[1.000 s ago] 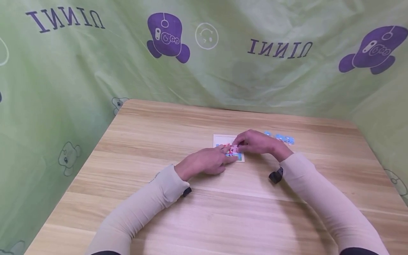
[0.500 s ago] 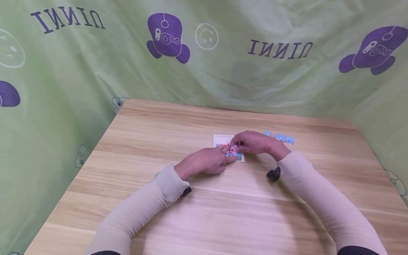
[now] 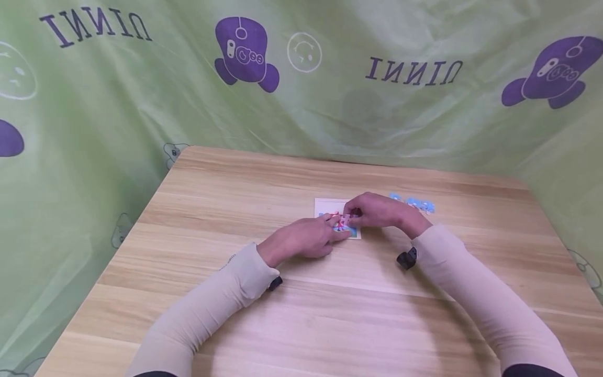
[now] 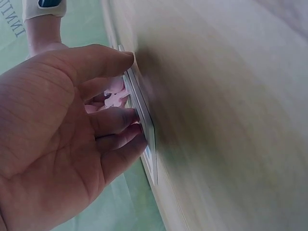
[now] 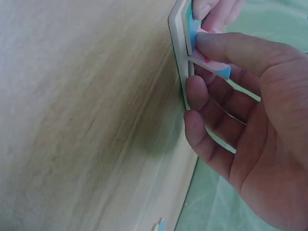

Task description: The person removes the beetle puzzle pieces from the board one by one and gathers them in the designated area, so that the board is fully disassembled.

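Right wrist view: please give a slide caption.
Right hand pinches a tilted, flat pink-and-blue jigsaw piece at a pale rectangular puzzle board.

Green fabric backdrop (image 3: pixel 330 125), creased — purple cartoon figures (image 3: pixel 246 55), mirrored lettering (image 3: pixel 414 72). Wood-grain table (image 3: pixel 235 193) — rounded far corner (image 3: pixel 190 150), pale sheen (image 3: pixel 320 319).

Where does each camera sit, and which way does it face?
Head: on the head, facing forward and down at the table; left hand, right hand and sleeves show.
Left wrist: worn there, facing the left hand at the puzzle board; right arm beyond.
Right wrist: worn there, facing the right hand pinching a pink piece; left fingertips show.
Both wrist views share the puzzle board.
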A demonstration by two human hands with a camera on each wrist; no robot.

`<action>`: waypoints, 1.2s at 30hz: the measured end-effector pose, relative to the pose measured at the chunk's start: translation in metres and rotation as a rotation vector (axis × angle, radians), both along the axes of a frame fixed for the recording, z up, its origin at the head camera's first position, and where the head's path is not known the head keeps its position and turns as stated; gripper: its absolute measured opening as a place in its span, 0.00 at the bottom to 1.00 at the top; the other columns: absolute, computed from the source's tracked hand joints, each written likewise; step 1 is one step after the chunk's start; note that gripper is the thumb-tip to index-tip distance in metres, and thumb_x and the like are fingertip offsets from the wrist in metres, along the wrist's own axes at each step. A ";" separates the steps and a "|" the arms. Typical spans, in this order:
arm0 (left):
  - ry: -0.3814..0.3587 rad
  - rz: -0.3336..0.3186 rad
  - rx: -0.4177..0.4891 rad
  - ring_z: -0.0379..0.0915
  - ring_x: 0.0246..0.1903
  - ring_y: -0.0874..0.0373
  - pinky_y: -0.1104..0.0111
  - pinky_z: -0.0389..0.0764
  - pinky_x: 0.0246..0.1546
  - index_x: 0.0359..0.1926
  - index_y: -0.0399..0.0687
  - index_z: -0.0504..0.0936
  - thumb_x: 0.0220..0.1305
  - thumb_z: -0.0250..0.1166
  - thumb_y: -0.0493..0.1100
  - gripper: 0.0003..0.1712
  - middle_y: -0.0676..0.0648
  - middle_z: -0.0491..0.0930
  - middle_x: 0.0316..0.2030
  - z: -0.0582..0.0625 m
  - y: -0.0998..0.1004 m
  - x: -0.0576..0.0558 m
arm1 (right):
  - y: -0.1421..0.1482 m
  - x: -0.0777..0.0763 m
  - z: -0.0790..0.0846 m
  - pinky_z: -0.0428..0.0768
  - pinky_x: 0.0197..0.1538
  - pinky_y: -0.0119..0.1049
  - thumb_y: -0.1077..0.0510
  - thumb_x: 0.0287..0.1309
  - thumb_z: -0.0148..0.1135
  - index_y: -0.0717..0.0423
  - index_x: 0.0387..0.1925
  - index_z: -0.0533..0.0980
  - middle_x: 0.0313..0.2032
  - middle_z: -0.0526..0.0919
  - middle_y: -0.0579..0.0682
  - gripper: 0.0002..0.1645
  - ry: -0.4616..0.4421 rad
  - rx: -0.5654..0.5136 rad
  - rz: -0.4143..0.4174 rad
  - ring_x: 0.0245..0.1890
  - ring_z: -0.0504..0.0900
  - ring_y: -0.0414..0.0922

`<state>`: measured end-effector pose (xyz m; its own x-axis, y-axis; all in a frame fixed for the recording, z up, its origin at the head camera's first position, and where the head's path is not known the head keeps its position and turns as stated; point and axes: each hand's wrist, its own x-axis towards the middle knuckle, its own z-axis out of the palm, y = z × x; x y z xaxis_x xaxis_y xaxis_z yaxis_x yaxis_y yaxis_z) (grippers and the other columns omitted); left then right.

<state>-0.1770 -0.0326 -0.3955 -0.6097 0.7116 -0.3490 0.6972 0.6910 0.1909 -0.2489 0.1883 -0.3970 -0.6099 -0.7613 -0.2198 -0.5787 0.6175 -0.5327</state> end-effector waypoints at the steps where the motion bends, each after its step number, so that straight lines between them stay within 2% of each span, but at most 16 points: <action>1: 0.000 0.001 -0.003 0.41 0.79 0.46 0.54 0.65 0.70 0.80 0.64 0.60 0.78 0.55 0.45 0.34 0.41 0.46 0.80 0.000 0.000 0.000 | -0.001 0.000 0.000 0.76 0.39 0.40 0.57 0.69 0.67 0.51 0.38 0.84 0.31 0.79 0.43 0.02 -0.008 0.000 -0.003 0.33 0.74 0.43; 9: 0.020 -0.015 0.004 0.41 0.79 0.45 0.54 0.65 0.70 0.80 0.63 0.60 0.78 0.53 0.45 0.33 0.40 0.46 0.80 0.000 0.000 0.002 | -0.004 -0.003 -0.002 0.75 0.41 0.41 0.57 0.69 0.67 0.49 0.38 0.85 0.30 0.80 0.42 0.02 0.050 0.022 0.000 0.32 0.75 0.43; 17: 0.047 -0.005 -0.018 0.43 0.78 0.44 0.52 0.68 0.68 0.80 0.65 0.60 0.81 0.52 0.51 0.31 0.38 0.47 0.79 -0.002 0.003 0.004 | -0.005 0.005 -0.006 0.75 0.39 0.42 0.56 0.67 0.68 0.50 0.41 0.87 0.31 0.83 0.41 0.06 0.131 0.020 -0.098 0.32 0.76 0.43; 26: 0.038 -0.016 -0.034 0.43 0.78 0.45 0.52 0.69 0.67 0.80 0.65 0.61 0.80 0.52 0.49 0.31 0.39 0.48 0.79 0.000 0.005 0.001 | -0.003 0.011 -0.012 0.73 0.39 0.43 0.55 0.68 0.65 0.49 0.39 0.86 0.29 0.81 0.42 0.05 0.111 0.005 -0.150 0.31 0.75 0.44; 36: 0.029 -0.013 -0.026 0.45 0.78 0.45 0.51 0.71 0.65 0.80 0.65 0.62 0.80 0.51 0.47 0.31 0.39 0.49 0.79 0.003 0.007 0.002 | -0.005 0.018 -0.011 0.75 0.43 0.45 0.55 0.70 0.63 0.53 0.45 0.85 0.34 0.83 0.45 0.09 0.130 0.018 -0.197 0.35 0.77 0.46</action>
